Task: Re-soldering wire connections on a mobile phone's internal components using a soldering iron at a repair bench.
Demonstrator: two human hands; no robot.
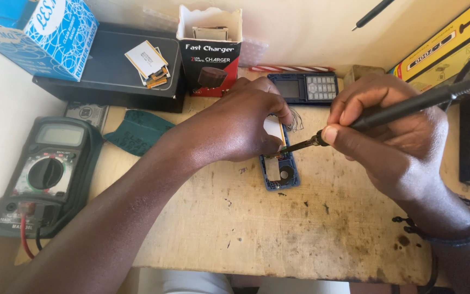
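Blue phone shell (279,173) under left fingers (278,117), iron tip (296,145) touching

Bright, even daylight fills the sharp head view, soft shadows falling under the hands onto the worn wooden table (278,228), with wide-angle bending at the edges and mild overexposure on the pale wall (300,27)

Blue phone frame (280,173); black soldering iron (403,106); dark green multimeter (44,174); red-black charger box (210,51); blue-white carton (39,32).
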